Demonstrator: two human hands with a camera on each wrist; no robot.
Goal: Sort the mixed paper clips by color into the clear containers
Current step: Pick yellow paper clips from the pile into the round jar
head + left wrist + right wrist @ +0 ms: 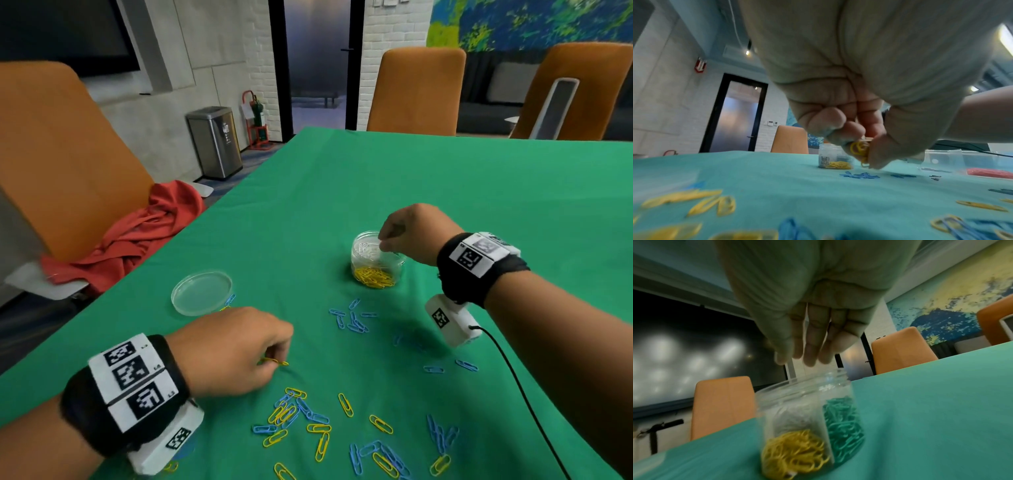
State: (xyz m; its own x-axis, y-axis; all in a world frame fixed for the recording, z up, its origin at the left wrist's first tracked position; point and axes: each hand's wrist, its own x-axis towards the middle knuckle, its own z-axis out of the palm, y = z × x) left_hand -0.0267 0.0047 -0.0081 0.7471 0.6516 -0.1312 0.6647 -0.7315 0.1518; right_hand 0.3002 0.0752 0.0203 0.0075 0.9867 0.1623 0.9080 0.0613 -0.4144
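Above divided jar [376, 260], right hand [411, 236] fingers loose, holding nothing; left hand [236, 353] pinches yellow clips [860, 150]: drop them squarely into yellow compartment

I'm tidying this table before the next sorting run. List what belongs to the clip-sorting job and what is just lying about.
Part of the job:
- clear jar, yellow clips at its bottom
- loose yellow and blue clips on the green cloth
- yellow clips pinched in the left hand
- right hand above the jar mouth
- clear lid, likely the jar's

Lying about:
- red garment
- orange chairs
- metal bin
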